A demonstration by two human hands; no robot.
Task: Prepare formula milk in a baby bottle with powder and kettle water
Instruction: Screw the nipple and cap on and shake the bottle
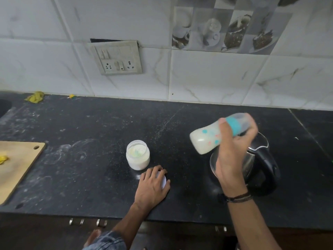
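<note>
My right hand (232, 150) grips a baby bottle (207, 139) around its teal collar and holds it tilted in the air, base toward the lower left and cap toward the upper right. White milk fills the bottle, which is blurred. Below and behind that hand stands a steel kettle (259, 165) with a black handle. An open jar of white powder (138, 154) with a pale green scoop inside stands mid-counter. My left hand (153, 186) lies on the jar's white lid (163, 180), fingers spread over it, just below right of the jar.
A black stone counter (90, 141) carries everything. A wooden chopping board (18, 166) lies at the left edge, with a yellow scrap on it. A sink corner (3, 105) and a yellow cloth (35, 96) sit at the far left. A switch plate (117, 57) hangs on the tiled wall.
</note>
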